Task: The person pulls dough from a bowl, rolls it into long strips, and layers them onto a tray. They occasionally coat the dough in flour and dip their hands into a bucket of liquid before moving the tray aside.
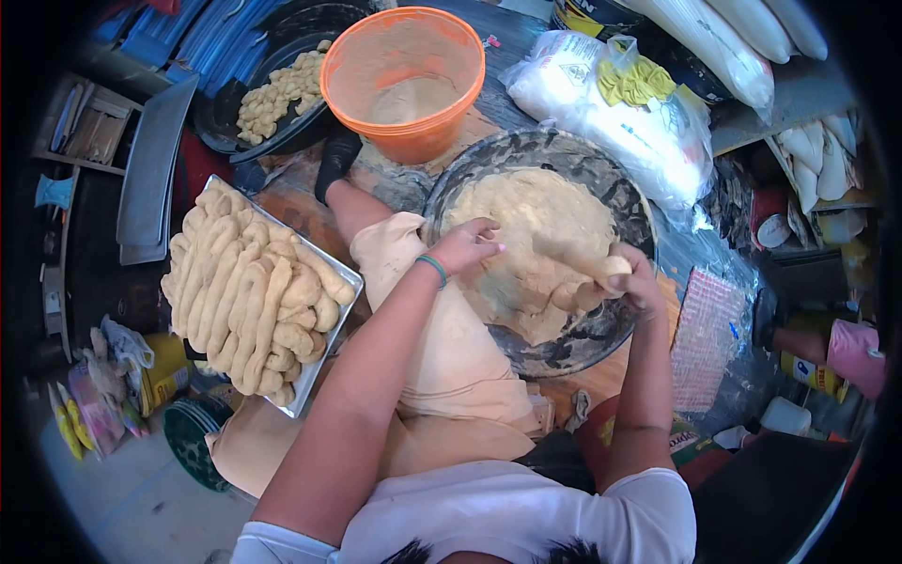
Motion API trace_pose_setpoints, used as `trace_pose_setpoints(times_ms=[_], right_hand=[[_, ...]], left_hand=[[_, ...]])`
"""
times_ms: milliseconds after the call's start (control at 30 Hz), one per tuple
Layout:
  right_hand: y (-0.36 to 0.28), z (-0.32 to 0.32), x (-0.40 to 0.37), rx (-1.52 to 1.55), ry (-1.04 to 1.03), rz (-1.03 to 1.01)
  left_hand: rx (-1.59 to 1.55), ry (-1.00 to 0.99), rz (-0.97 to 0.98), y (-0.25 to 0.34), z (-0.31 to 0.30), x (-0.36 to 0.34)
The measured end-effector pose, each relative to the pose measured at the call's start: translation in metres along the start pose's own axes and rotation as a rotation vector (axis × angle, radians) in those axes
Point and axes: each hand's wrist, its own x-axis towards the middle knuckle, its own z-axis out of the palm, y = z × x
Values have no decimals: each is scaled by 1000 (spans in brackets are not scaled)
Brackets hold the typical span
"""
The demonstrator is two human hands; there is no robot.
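A wide black basin (631, 193) holds a large mass of pale dough (536, 211) with a torn, uneven near side. At the basin's right side my right hand (641, 282) is closed around a thick piece of dough (613, 273), its rounded end showing past the fingers. My left hand (465, 246), with a green band at the wrist, hovers over the left part of the dough. Its fingers are loosely bent and apart, with nothing in them. To my left, a metal tray (303, 399) is heaped with long twisted dough pieces (235, 282).
An orange bucket (404, 127), floury inside, stands beyond the basin. Left of it, a black tub (221, 127) contains small dough lumps (282, 94). A stuffed white plastic bag (611, 122) lies at the back right. A red-and-white checked cloth (703, 338) is right of the basin.
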Motion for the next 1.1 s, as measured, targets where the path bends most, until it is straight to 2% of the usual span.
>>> trace_pose_setpoints(times_ms=[67,133,167,200,233,267,333,400,467,500,600,700,800,900,1000,1100], right_hand=[[-38,22,8,116,-109,4],[-44,38,22,121,-158,-29],[-44,52,30,105,-152,-30],[-42,60,37,90,-146,-30],[-25,54,48,79,-229,29],[-5,53,60,43,-171,142],[36,57,76,-26,-39,371],[106,39,92,-500,169,435],[176,24,96,-936,361,355],[183,28,95,-1150,455,309],[199,41,99,-1235,500,21],[216,56,119,-1097,431,-108],[233,86,133,-1477,532,-34],[227,116,123,-1461,259,-23],[206,109,113,-1405,-142,162],[218,83,135,-845,134,202]], left_hand=[[-34,-55,24,4,-1,-3],[-36,-100,55,10,-2,-9],[-114,-180,63,5,-6,-7],[-239,-180,3,9,-10,-10],[-367,-181,-60,12,-15,-15],[-497,-185,-124,15,-18,-19],[-402,9,-162,11,-22,-16],[-312,155,-148,5,-20,-10],[-235,269,-89,-5,-15,-5],[-263,228,-106,0,-18,-9],[-328,148,-140,10,-22,-21],[-329,140,-130,8,-19,-19],[-312,136,-133,7,-21,-17],[-369,157,-111,3,-21,-18],[-392,156,-110,-3,-22,-11],[-377,137,-123,1,-22,-16]])
